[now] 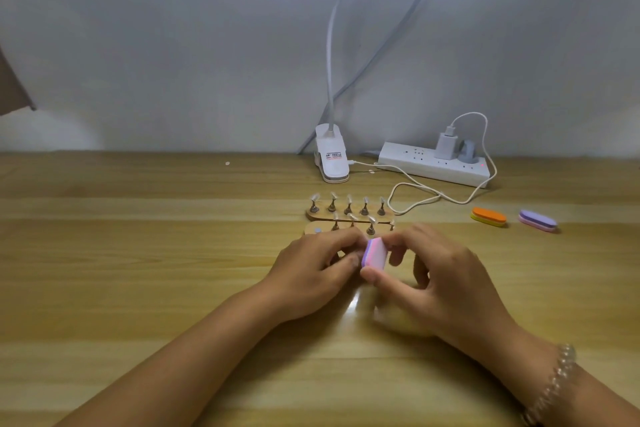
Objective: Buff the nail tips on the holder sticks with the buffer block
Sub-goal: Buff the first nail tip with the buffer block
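**Buffer block pinched between both hands at centre table**

I see the pink-and-purple buffer block [374,255] upright on its edge, pinched by my right hand [440,284] between thumb below and fingers above. My left hand [311,274] curls tightly against the block's left side; I cannot tell what it holds. Just beyond lie two wooden bases [313,229] of holder sticks [348,206] carrying nail tips. Far right rest an orange buffer [488,216] and a purple buffer [537,220], well apart from the hands.

no legible text; lamp clip label [333,156] too blurred
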Action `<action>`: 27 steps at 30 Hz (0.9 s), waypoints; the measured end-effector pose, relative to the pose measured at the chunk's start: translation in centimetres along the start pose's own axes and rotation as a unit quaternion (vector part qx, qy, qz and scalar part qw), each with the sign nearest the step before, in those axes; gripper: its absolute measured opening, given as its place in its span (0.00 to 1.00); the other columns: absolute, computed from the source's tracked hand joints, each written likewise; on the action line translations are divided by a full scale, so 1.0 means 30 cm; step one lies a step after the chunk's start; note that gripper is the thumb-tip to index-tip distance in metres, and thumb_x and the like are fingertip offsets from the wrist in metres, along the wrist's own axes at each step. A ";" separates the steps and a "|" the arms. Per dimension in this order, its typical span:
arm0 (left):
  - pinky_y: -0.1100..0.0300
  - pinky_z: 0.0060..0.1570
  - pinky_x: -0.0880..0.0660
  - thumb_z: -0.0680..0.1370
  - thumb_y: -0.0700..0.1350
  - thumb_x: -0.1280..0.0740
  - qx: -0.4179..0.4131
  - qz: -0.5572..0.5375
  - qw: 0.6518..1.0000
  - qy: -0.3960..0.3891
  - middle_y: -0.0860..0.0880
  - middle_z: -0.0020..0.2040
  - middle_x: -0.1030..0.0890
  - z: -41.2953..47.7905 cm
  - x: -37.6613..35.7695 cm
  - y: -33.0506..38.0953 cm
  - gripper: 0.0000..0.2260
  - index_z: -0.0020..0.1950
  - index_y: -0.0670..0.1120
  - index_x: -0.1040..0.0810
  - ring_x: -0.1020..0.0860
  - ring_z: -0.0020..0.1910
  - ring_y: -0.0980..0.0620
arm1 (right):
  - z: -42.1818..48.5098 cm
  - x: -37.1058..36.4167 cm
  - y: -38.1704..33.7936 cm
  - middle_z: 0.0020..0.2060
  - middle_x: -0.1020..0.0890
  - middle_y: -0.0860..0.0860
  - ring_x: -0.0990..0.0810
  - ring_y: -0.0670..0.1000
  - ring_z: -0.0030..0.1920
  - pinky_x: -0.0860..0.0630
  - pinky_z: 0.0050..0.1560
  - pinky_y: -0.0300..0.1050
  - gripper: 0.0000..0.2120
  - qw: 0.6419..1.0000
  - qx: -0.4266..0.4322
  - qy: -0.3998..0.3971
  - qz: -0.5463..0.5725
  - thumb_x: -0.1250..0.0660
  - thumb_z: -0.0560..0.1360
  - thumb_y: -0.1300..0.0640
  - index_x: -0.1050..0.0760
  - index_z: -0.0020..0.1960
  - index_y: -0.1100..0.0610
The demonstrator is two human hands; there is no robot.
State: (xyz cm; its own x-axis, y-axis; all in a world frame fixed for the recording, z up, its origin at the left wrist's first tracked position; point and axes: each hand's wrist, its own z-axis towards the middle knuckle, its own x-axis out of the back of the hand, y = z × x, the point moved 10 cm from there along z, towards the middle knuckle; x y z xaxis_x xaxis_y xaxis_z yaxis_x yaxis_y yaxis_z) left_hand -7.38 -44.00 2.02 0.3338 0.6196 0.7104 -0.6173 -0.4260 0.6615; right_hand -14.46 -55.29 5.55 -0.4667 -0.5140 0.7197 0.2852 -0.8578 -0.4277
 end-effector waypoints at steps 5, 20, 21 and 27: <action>0.54 0.48 0.25 0.79 0.51 0.40 -0.005 -0.011 1.000 -0.005 0.64 0.42 0.19 -0.002 -0.004 0.001 0.09 0.52 0.57 0.21 0.22 0.43 0.58 | 0.011 0.006 0.043 0.38 0.24 0.41 0.28 0.43 0.33 0.29 0.36 0.45 0.21 0.999 -0.038 0.006 0.011 0.37 0.70 0.30 0.23 0.45 0.46; 0.52 0.47 0.26 0.78 0.53 0.42 0.003 -0.013 1.000 0.000 0.63 0.39 0.20 0.000 0.001 0.002 0.07 0.47 0.58 0.24 0.22 0.43 0.58 | 0.005 0.027 0.024 0.38 0.26 0.41 0.29 0.38 0.34 0.34 0.33 0.41 0.16 0.999 -0.028 0.026 -0.018 0.33 0.69 0.34 0.25 0.45 0.46; 0.54 0.47 0.27 0.78 0.53 0.42 0.006 -0.008 1.000 -0.002 0.63 0.39 0.21 0.000 -0.002 -0.001 0.08 0.48 0.58 0.23 0.24 0.41 0.59 | 0.001 0.019 0.006 0.38 0.26 0.41 0.31 0.38 0.32 0.34 0.31 0.41 0.16 0.999 -0.009 0.023 -0.039 0.33 0.69 0.34 0.25 0.45 0.46; 0.57 0.45 0.28 0.81 0.49 0.39 0.010 0.016 1.000 0.000 0.64 0.39 0.20 0.002 -0.001 -0.008 0.06 0.50 0.56 0.22 0.24 0.40 0.62 | 0.014 0.023 0.039 0.37 0.25 0.42 0.28 0.41 0.34 0.33 0.34 0.41 0.19 0.999 -0.040 0.021 0.010 0.35 0.68 0.32 0.24 0.44 0.47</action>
State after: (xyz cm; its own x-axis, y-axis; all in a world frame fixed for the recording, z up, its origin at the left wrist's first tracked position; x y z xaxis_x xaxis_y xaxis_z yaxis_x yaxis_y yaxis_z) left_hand -7.20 -43.94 1.85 0.3140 0.6048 0.7318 -0.6139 -0.4586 0.6424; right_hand -14.09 -56.63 5.78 -0.4975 -0.5286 0.6878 0.2266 -0.8446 -0.4851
